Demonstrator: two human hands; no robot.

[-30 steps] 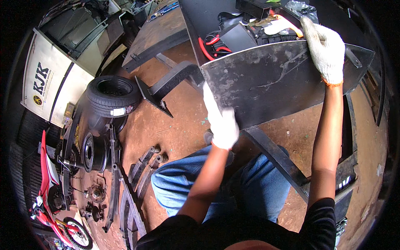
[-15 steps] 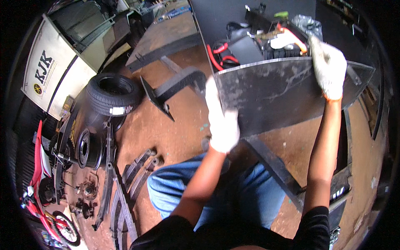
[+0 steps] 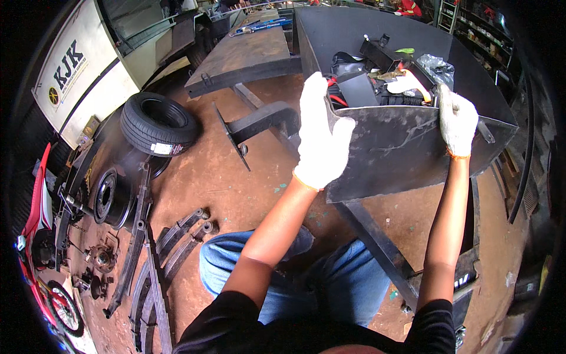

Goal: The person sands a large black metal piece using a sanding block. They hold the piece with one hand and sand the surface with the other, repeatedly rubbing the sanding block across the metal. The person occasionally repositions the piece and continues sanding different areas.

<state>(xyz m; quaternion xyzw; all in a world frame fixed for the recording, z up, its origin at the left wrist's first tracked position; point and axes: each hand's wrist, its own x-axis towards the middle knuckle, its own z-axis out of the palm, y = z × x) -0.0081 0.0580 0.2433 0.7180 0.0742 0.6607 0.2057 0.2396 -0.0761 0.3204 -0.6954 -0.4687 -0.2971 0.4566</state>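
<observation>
A big black metal box (image 3: 389, 141), open on top, stands in front of me with its near wall facing me. My left hand (image 3: 323, 138), in a white knit glove, lies flat against its near left corner, fingers stretched upward and thumb apart on the near wall. My right hand (image 3: 458, 123), gloved alike, has its fingers curled over the near rim toward the right. Inside the box, red-handled tools (image 3: 336, 94), a dark flat plate (image 3: 358, 89), a clear plastic bag (image 3: 436, 69) and other dark items lie in a heap.
Below the box runs a black metal beam (image 3: 377, 242). A bent black bracket (image 3: 259, 124) and a steel-topped bench (image 3: 242, 56) are at its left. Farther left are a tire (image 3: 158, 124), a wheel rim (image 3: 109, 197), leaf springs (image 3: 154, 277) and a red motorbike (image 3: 44, 218).
My left hand has moved up along the box's corner. My right hand keeps its hold on the rim. The view has tilted up, showing more of the box and the shelves behind.
</observation>
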